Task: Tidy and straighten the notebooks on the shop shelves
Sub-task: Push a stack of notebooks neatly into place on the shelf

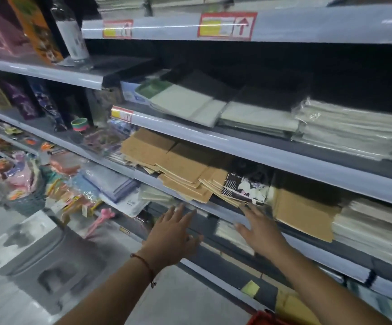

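Observation:
A messy heap of brown kraft notebooks [178, 167] lies fanned out on the middle shelf [307, 165], some sticking over its front edge. A black-and-white patterned notebook [246, 187] leans against their right side, beside a larger brown notebook [305, 212]. My left hand [173, 233] reaches up with straight, spread fingers just below the heap, holding nothing. My right hand [258, 228] is also spread flat, its fingertips near the patterned notebook's lower edge. Whether either hand touches the shelf lip is unclear from the blur.
The shelf above carries white and green notebooks [185, 102] and wrapped stacks [354, 127]. More wrapped stacks [373, 231] sit at the right. Toys and packets [26, 174] crowd the left shelves. A grey stool [40, 256] stands on the floor, a red basket [265, 319] at the bottom edge.

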{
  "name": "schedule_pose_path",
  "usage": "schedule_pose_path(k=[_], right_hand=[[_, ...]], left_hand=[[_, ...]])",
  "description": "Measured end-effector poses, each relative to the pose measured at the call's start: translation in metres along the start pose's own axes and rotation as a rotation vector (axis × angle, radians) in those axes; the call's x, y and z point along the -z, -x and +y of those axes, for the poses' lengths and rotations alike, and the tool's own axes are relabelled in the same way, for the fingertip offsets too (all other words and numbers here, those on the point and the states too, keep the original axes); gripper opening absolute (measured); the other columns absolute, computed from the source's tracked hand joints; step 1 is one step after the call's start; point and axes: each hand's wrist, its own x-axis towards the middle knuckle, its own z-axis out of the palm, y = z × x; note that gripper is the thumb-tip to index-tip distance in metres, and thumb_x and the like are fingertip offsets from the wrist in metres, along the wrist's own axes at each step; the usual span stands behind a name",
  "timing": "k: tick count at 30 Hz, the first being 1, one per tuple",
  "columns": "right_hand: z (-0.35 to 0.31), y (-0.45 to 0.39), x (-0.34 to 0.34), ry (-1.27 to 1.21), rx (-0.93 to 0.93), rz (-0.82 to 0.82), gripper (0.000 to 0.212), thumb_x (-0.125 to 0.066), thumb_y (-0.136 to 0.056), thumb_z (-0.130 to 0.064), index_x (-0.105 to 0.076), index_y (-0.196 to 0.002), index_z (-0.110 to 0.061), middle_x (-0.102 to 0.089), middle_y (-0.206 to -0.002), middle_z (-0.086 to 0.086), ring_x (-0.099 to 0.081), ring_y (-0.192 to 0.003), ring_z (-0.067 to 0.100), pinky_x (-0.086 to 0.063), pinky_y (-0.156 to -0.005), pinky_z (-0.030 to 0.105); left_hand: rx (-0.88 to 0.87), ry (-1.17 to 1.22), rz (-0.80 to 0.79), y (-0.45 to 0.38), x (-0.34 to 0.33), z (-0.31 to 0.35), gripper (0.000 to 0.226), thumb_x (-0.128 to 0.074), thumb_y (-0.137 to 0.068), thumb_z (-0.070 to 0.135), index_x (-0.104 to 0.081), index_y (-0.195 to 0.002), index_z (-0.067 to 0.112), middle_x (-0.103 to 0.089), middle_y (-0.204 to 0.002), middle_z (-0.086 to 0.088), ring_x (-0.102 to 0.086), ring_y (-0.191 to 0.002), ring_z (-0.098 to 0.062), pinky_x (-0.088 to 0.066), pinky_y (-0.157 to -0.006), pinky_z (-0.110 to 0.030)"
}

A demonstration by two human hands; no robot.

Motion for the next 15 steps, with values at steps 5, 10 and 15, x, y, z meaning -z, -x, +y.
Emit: schedule_pose_path(k=[5,10,15], right_hand=[[0.0,-0.038,0.011,0.023,-0.116,0.054,0.067,-0.045,-0.101,-0.051,-0.019,-0.159,-0.029,-0.01,-0.167,0.004,-0.013,-0.152,0.034,-0.016,-0.121,0.044],[-0.001,-0.057,0.011,0.006,-0.245,0.1,0.069,-0.046,-0.101,-0.05,-0.016,-0.159,-0.028,0.001,-0.168,0.004,-0.001,-0.154,0.03,-0.009,-0.123,0.041],[-0.003,-0.071,0.005,0.034,-0.377,0.141,0.072,-0.045,-0.101,-0.051,-0.012,-0.16,-0.028,0.001,-0.168,0.006,-0.001,-0.154,0.032,-0.009,-0.123,0.042]], left_hand=[[-0.176,-0.021,-0.022,-0.085,0.008,0.002,0.079,-0.036,-0.095,0.07,-0.006,-0.159,0.035,0.004,-0.168,0.0,0.003,-0.154,-0.027,-0.009,-0.124,-0.045],[-0.306,-0.081,-0.07,-0.153,-0.004,0.017,0.079,-0.035,-0.096,0.068,-0.006,-0.16,0.032,0.004,-0.168,0.001,0.002,-0.154,-0.027,-0.007,-0.124,-0.045],[-0.448,-0.153,-0.048,-0.199,-0.019,0.029,0.082,-0.04,-0.093,0.066,-0.008,-0.159,0.028,0.003,-0.168,-0.003,0.002,-0.154,-0.029,-0.008,-0.123,-0.047]])
